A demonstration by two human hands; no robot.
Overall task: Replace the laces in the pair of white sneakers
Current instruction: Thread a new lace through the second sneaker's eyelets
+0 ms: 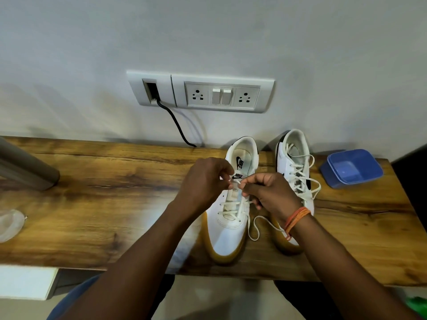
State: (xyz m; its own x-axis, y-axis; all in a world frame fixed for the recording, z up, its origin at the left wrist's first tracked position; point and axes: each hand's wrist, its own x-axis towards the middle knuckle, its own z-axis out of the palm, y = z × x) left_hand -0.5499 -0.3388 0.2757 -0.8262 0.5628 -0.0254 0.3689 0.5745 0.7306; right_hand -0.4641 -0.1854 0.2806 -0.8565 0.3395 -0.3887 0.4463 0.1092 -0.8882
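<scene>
Two white sneakers (227, 229) on desk (104, 204), "NIKE" on near one's tongue and insole, left hand (203, 181) and right hand (272, 192) each pinched its lace (235, 182), one blue tub (352, 168) right of sneakers

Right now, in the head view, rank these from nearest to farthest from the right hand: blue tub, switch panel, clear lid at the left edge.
From the right hand:
1. Blue tub, on the table to its right.
2. Switch panel, on the wall above.
3. Clear lid, at the table's far left edge.
</scene>
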